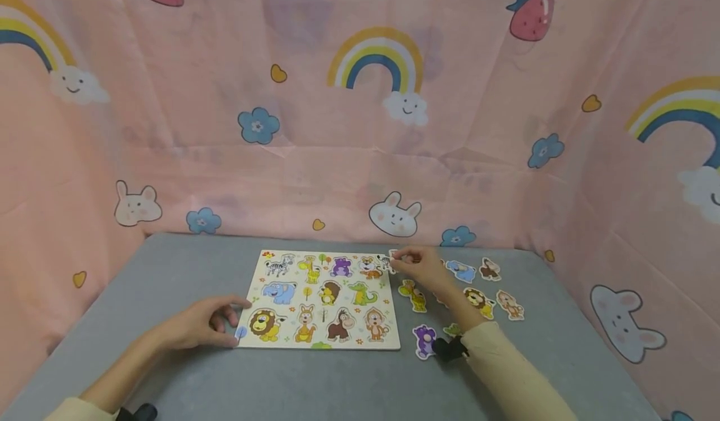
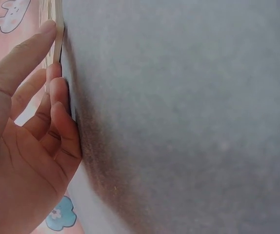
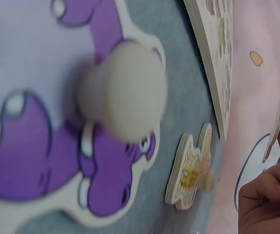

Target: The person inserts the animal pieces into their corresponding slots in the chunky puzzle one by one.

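A wooden animal puzzle board lies flat on the grey table. My left hand rests at its left edge, thumb by the near corner and index finger farther up. In the left wrist view the thumb touches the board's side, the other fingers bent loosely beside it. Past the board's far right corner, my right hand pinches a zebra puzzle piece. The right wrist view shows that piece edge-on, raised above the table.
Loose pieces lie right of the board: a purple hippo with a round knob, a giraffe, an elephant, a lion, a monkey and others partly behind the right arm. A pink patterned curtain surrounds the table.
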Tool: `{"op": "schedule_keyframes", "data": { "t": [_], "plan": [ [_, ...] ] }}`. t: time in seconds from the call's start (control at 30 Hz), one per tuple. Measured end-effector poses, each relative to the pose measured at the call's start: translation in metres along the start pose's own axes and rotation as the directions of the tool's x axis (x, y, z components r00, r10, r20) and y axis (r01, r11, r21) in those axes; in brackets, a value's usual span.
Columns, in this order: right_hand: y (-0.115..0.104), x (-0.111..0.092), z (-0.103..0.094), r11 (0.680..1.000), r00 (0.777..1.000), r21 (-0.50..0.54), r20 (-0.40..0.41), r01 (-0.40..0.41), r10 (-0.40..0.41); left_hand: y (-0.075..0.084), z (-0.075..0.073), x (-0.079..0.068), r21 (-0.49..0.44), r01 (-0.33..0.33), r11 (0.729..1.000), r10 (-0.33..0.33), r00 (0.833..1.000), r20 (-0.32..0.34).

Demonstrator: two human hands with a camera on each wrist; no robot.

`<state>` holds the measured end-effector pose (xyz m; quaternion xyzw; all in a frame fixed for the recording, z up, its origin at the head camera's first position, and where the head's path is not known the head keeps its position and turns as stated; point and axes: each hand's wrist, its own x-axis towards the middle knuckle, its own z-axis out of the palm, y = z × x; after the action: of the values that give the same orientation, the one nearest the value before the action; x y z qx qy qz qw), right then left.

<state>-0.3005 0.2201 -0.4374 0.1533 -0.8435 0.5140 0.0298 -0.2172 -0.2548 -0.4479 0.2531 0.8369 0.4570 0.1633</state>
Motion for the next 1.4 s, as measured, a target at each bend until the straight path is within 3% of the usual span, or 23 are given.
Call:
{"op": "schedule_keyframes", "data": {
  "t": [0.3, 0.93, 1.2, 1.4],
  "plan": [
    [-0.003, 0.008, 0.013, 0.997, 0.998, 0.056, 0.041, 0.052, -0.055, -0.001, -0.002, -0.002, 0.001, 0.001, 1.0, -0.001, 1.0, -0.001],
    [-0.025, 0.026, 0.061, 0.994, 0.995, 0.086, 0.072, 0.063, -0.069, -0.002, 0.0, -0.002, -0.023, 0.02, 1.0, -0.02, 1.0, -0.015],
    [-0.029, 0.033, 0.074, 0.984, 0.985, 0.143, 0.118, 0.107, -0.125, -0.002, -0.002, 0.001, -0.004, 0.016, 1.0, -0.016, 1.0, -0.011],
    [-0.039, 0.033, 0.086, 0.987, 0.987, 0.142, 0.133, 0.069, -0.088, -0.002, -0.004, 0.003, 0.039, -0.015, 0.999, 0.016, 1.0, -0.006]
  ]
}}
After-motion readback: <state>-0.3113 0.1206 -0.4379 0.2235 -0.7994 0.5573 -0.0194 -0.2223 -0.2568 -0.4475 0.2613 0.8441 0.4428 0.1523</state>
